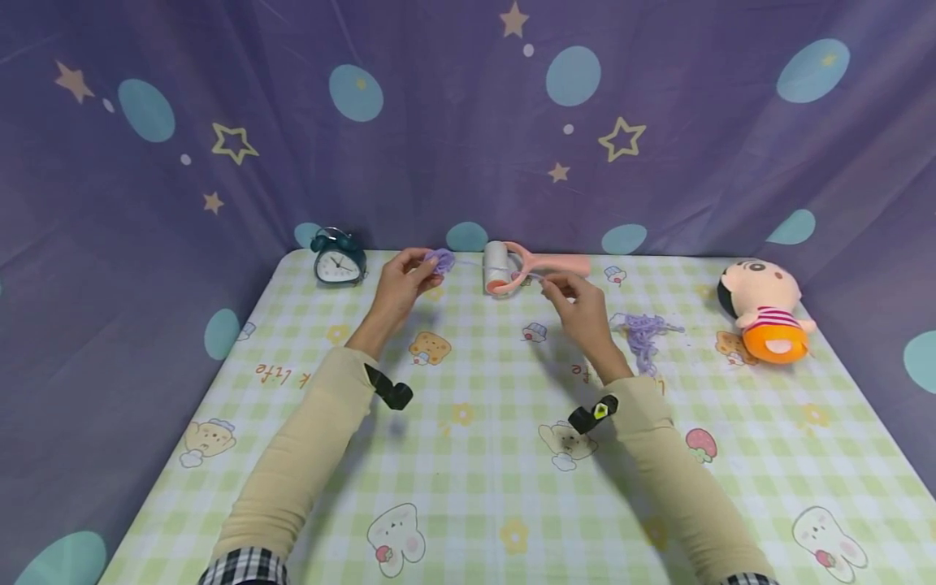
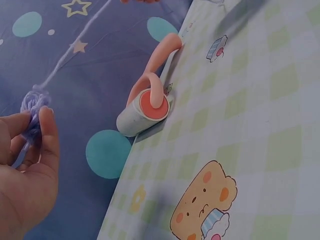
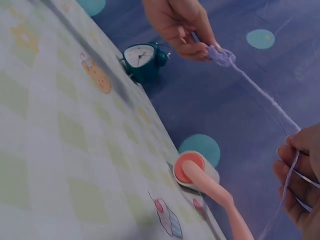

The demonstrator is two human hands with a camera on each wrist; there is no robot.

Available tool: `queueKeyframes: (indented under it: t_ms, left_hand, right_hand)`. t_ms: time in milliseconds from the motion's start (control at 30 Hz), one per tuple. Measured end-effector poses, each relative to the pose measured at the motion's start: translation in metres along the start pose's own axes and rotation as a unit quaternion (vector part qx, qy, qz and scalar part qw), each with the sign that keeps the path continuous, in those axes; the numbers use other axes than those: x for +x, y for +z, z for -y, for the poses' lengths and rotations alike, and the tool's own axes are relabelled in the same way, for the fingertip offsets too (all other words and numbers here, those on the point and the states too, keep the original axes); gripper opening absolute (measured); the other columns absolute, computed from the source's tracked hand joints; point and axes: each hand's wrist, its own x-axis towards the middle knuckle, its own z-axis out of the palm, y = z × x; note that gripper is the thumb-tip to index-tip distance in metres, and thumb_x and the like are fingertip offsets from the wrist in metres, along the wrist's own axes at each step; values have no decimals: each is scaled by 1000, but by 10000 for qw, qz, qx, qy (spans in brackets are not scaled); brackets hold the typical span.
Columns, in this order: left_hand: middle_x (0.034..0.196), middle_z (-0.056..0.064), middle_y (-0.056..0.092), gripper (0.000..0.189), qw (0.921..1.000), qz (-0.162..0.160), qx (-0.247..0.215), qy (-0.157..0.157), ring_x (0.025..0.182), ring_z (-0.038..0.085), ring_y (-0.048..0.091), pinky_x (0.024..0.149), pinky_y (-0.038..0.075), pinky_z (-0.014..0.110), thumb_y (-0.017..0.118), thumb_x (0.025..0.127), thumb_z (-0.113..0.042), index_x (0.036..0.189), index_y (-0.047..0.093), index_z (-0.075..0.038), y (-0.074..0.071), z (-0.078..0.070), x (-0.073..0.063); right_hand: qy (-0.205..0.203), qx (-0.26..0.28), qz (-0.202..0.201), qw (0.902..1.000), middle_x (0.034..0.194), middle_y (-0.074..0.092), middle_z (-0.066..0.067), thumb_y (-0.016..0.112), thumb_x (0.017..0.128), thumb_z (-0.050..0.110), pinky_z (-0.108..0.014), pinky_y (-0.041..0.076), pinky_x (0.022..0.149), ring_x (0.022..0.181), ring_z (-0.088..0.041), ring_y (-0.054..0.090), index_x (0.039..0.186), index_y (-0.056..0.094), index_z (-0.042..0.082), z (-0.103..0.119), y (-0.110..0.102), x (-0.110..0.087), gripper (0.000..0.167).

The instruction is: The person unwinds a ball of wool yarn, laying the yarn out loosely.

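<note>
A small wound bundle of purple yarn (image 1: 442,261) is pinched between the thumb and fingers of my left hand (image 1: 402,283), above the far part of the table. From it a strand (image 3: 262,94) runs straight across to my right hand (image 1: 578,307), whose thumb and fingertips pinch it. In the right wrist view more yarn trails down past the right fingers. Beside the right forearm, a loose tangle of the same purple yarn (image 1: 645,335) lies on the table. Behind the stretched strand sits a lint roller (image 2: 145,112) with a pink handle.
A teal alarm clock (image 1: 340,258) stands at the far left corner of the table. At the far right a plush doll (image 1: 768,313) in orange shorts lies on the checked tablecloth (image 1: 468,479). A purple curtain (image 1: 453,146) hangs right behind the table.
</note>
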Motion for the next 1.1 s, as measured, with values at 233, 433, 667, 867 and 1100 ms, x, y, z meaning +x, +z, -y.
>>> queueKeyframes:
  t_ms: [233, 433, 667, 867, 1100]
  left_hand:
    - [90, 6, 57, 8, 9999, -67, -81, -24, 69, 10, 65, 70, 59, 18, 60, 93, -7, 102, 59, -5, -2, 0, 0]
    - [91, 6, 56, 8, 9999, -110, -48, -32, 70, 10, 64, 70, 59, 17, 59, 94, -7, 102, 57, -4, -4, -1, 0]
    - [89, 6, 55, 10, 9998, -173, -66, -104, 69, 10, 64, 69, 58, 16, 59, 94, -7, 102, 56, -3, -4, -2, -1]
    - [89, 6, 54, 10, 9997, -186, -44, -128, 70, 10, 63, 70, 58, 16, 60, 93, -6, 102, 56, -2, -5, 0, -1]
    - [89, 5, 55, 8, 9999, -135, -10, -57, 70, 10, 64, 71, 58, 17, 59, 94, -6, 101, 57, -3, -6, 1, -1]
  right_hand:
    - [178, 65, -148, 9997, 91, 71, -10, 62, 95, 26, -17, 51, 69, 77, -4, 60, 101, 70, 7, -5, -17, -6, 22]
    - [51, 206, -451, 9988, 86, 70, -19, 63, 93, 13, -10, 47, 66, 72, -5, 60, 97, 69, -3, 4, -29, -13, 17]
    - [-30, 257, -779, 9966, 85, 67, -27, 63, 92, 4, -9, 44, 63, 71, -3, 60, 97, 67, -9, 22, -48, -16, 15]
    - [164, 366, -984, 9943, 86, 67, -26, 62, 93, 8, -11, 45, 63, 72, -3, 60, 99, 67, -8, 20, -61, -14, 18]
    - [355, 307, -1276, 9907, 87, 67, -23, 62, 93, 10, -12, 46, 66, 71, -2, 60, 101, 68, -7, 16, -74, -14, 19]
